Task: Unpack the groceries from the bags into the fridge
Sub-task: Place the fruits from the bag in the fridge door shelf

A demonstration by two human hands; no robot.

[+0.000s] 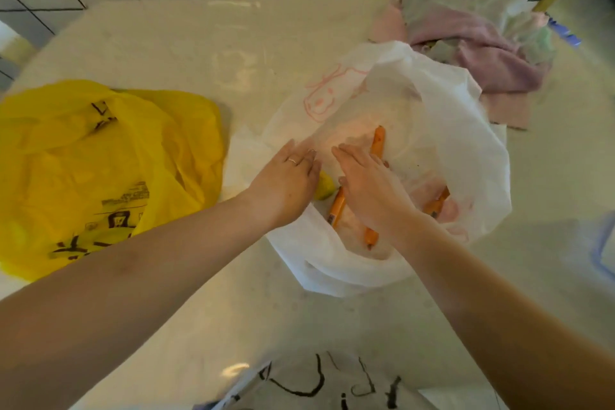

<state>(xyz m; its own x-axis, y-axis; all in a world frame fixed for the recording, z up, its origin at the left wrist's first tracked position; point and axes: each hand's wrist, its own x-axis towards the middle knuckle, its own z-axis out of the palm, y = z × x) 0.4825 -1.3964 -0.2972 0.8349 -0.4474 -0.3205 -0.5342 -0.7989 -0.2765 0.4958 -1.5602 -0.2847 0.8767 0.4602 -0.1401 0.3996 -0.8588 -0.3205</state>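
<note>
Several orange sausage sticks (377, 143) in translucent white bag (459, 130), both hands' fingers (346, 153) straight, together, holding nothing

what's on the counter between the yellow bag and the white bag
Almost nothing. In the head view a narrow strip of bare counter separates the yellow bag from the white bag; only the left forearm crosses it lower down.
</note>
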